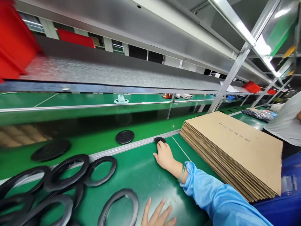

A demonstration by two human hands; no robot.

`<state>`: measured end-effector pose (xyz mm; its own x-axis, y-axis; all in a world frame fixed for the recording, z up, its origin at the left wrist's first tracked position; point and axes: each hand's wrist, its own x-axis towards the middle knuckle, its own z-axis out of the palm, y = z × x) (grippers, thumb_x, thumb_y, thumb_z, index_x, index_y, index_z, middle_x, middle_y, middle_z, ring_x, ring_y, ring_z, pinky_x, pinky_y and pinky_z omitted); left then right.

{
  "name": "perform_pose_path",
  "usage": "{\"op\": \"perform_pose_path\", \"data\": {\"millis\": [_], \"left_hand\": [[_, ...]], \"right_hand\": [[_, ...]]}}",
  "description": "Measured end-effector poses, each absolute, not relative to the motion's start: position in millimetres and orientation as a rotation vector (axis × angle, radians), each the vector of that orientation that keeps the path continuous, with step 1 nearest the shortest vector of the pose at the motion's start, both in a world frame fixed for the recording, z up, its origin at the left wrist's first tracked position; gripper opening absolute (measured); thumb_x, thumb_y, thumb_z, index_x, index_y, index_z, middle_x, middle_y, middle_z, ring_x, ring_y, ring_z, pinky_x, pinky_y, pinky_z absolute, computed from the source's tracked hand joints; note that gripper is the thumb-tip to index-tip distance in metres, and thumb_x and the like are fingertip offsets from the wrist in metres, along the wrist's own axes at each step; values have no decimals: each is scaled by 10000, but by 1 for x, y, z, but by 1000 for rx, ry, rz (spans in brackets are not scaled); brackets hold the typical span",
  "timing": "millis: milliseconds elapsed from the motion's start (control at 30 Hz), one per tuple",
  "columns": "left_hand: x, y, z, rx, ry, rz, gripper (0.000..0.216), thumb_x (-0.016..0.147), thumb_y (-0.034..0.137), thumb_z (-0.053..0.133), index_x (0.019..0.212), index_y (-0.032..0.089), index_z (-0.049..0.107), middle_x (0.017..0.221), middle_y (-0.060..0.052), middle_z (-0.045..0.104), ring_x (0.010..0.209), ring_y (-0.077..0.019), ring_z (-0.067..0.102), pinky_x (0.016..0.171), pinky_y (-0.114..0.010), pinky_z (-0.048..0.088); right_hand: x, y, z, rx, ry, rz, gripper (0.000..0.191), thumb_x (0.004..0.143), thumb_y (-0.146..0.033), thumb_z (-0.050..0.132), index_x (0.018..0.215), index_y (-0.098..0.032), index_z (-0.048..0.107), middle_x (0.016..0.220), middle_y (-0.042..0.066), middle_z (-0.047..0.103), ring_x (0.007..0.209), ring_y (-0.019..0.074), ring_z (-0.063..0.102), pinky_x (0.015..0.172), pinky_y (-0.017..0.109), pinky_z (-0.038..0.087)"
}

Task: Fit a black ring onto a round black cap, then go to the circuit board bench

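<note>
My right hand (164, 155), in a light blue sleeve with a green bracelet at the wrist, reaches forward to the metal rail (131, 145) between the green work surface and the conveyor belt. Its fingers curl over a small black part (160, 139) that lies on the rail. My left hand (157, 216) shows at the bottom edge with fingers spread and nothing in it, next to a black rubber ring (118, 205). Several more black rings (66, 172) lie overlapping at the lower left.
A thick stack of flat cardboard sheets (235, 147) lies right of my arm. Two black discs (124, 137) (50, 150) sit on the green belt. A pale teal part (121, 99) is on the far lane. Red bins (14, 40) stand on the shelf. A co-worker's grey shirt (288, 121) is at far right.
</note>
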<state>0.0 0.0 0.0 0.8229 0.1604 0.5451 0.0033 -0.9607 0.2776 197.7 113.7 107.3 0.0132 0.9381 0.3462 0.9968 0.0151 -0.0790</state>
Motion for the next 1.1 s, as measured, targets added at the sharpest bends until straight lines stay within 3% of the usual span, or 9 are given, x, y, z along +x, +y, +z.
{"op": "perform_pose_path", "data": {"millis": [133, 233, 333, 467, 533, 700, 833, 967, 1100], "left_hand": [[-30, -18, 41, 2886, 192, 833, 295, 943, 342, 642, 1226, 263, 615, 1300, -19, 650, 1286, -282, 554, 1110, -475, 480], [-62, -32, 73, 2808, 448, 848, 385, 928, 357, 627, 1290, 233, 587, 1312, -59, 639, 1279, -239, 561, 1106, -392, 477], [-92, -41, 89, 2525, 1018, 939, 457, 898, 238, 623, 1351, 271, 577, 1399, -68, 572, 1350, -317, 476, 1140, -544, 388], [-113, -40, 101, 1756, 1278, 1054, 265, 716, 323, 775, 952, 203, 761, 1158, -127, 693, 1364, -457, 396, 1219, -644, 97], [-114, -36, 110, 1580, 1250, 1027, 248, 734, 394, 780, 890, 204, 746, 1091, -123, 707, 1293, -440, 487, 1220, -621, 162], [-105, -22, 126, 1173, 1069, 958, 473, 933, 545, 552, 1213, 163, 542, 1194, -168, 667, 1168, -337, 628, 1025, -529, 508], [-108, -11, 116, 949, 1002, 917, 550, 872, 464, 691, 1270, 167, 454, 1215, -177, 664, 1204, -314, 609, 1045, -492, 495], [-114, -3, 111, 783, 944, 938, 410, 792, 346, 785, 1089, 172, 563, 1208, -142, 677, 1232, -329, 580, 1043, -454, 486], [-118, 3, 116, 836, 967, 838, 386, 839, 455, 713, 997, 102, 696, 1136, -161, 692, 1131, -312, 622, 987, -395, 523]], "right_hand": [[169, 74, 106, -1764, -2165, -139, 247, 946, -201, 755, 1181, -151, 697, 1259, 98, 553, 1137, 249, 509, 1033, 332, 406], [173, 89, 110, -1706, -2129, -93, 283, 967, -73, 689, 1235, -165, 689, 1278, 87, 552, 1148, 231, 498, 1026, 318, 400], [183, 112, 110, -1641, -2139, 1, 289, 939, -82, 763, 1213, -159, 715, 1211, 87, 600, 1108, 231, 506, 1014, 305, 401], [186, 122, 100, -1572, -2129, 122, 247, 921, -167, 837, 1149, -209, 754, 1131, 60, 632, 1035, 219, 517, 967, 299, 408], [182, 123, 96, -1566, -2100, 157, 273, 900, -179, 864, 1144, -244, 759, 1130, 52, 624, 1030, 225, 509, 963, 314, 398], [160, 127, 94, -1588, -2037, 203, 237, 850, -220, 919, 1039, -282, 789, 1102, 45, 615, 1022, 251, 501, 927, 344, 402], [143, 128, 95, -1587, -2009, 214, 151, 852, -203, 914, 945, -232, 800, 999, 53, 631, 960, 254, 518, 869, 345, 432], [138, 125, 100, -1535, -2004, 262, 134, 855, -101, 884, 863, -190, 784, 925, 43, 632, 925, 237, 542, 875, 333, 444], [133, 106, 115, -1415, -1931, 330, 118, 899, -72, 827, 929, -167, 764, 900, 28, 627, 907, 211, 571, 870, 317, 461]]}}
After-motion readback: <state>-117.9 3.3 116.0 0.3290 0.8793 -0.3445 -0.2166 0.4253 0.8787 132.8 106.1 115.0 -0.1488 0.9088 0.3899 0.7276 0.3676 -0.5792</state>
